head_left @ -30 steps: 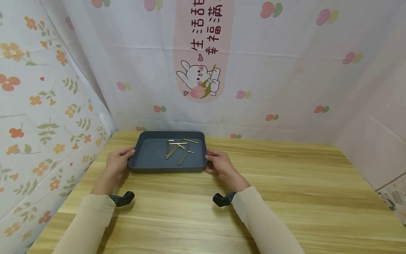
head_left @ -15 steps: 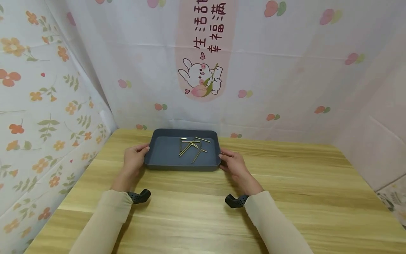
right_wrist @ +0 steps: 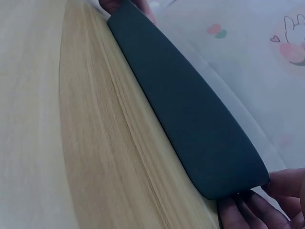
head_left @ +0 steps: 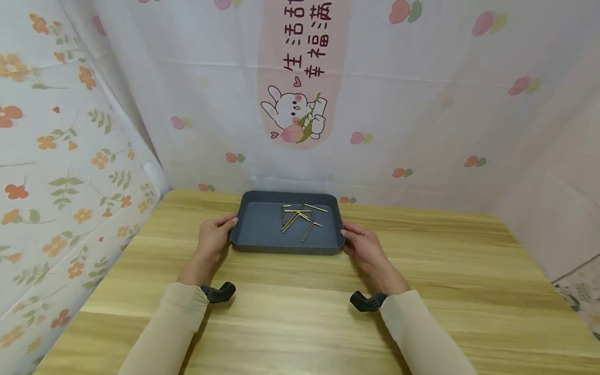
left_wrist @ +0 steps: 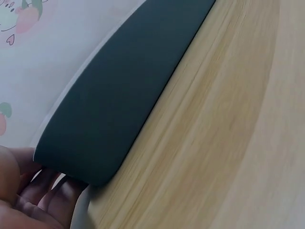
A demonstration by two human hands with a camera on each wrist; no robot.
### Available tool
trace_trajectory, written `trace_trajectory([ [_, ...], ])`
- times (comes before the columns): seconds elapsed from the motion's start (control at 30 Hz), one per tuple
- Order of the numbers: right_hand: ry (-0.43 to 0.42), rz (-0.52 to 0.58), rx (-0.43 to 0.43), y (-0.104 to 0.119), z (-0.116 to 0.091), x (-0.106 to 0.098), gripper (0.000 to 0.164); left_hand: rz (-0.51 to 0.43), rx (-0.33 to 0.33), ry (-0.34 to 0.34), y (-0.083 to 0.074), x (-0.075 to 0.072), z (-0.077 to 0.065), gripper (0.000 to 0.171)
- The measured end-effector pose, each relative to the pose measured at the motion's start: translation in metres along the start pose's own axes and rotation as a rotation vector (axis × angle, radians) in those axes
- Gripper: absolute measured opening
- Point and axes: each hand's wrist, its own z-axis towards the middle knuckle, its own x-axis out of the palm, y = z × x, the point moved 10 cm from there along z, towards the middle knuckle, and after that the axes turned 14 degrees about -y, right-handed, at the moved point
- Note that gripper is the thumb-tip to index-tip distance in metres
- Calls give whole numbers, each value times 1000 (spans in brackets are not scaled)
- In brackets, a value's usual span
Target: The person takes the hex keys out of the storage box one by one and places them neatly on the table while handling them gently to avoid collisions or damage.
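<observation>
A dark grey rectangular tray (head_left: 255, 224) sits near the back of the table in the head view, several gold L-shaped hex keys (head_left: 295, 221) loose in its right half. My left hand (head_left: 215, 237) grips its left end, and my right hand (head_left: 367, 247) holds the right end. The left wrist view shows the tray's outer wall (left_wrist: 109, 90), with the left thumb against its end and the other fingers (left_wrist: 62, 200) curled beneath. The right fingers (right_wrist: 252, 212) are likewise tucked under the other end in the right wrist view. The hex keys are hidden in both wrist views.
The wood-grain table (head_left: 290, 323) stretches in front of the tray and to its right. Just behind the tray hangs a white patterned curtain (head_left: 403, 125), and a floral cloth (head_left: 84, 172) borders the left side. Each wrist wears a black mount (head_left: 367, 302).
Both hands have moved the tray to the right along the back of the table, keeping hold of its two ends. The hex keys have travelled with it, in much the same arrangement.
</observation>
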Motion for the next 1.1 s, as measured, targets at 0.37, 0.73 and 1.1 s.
trace_trajectory([
  [0.37,-104,-129,-110,14,2,-32,44,-16,6,38,1,32,-7,41],
  [0.73,-67,-101,-84,4,7,-71,48,27,139,28,-2,63,-12,36],
  [1.1,-32,-114,-75,6,6,-79,50,-31,113,117,3,72,-9,38],
])
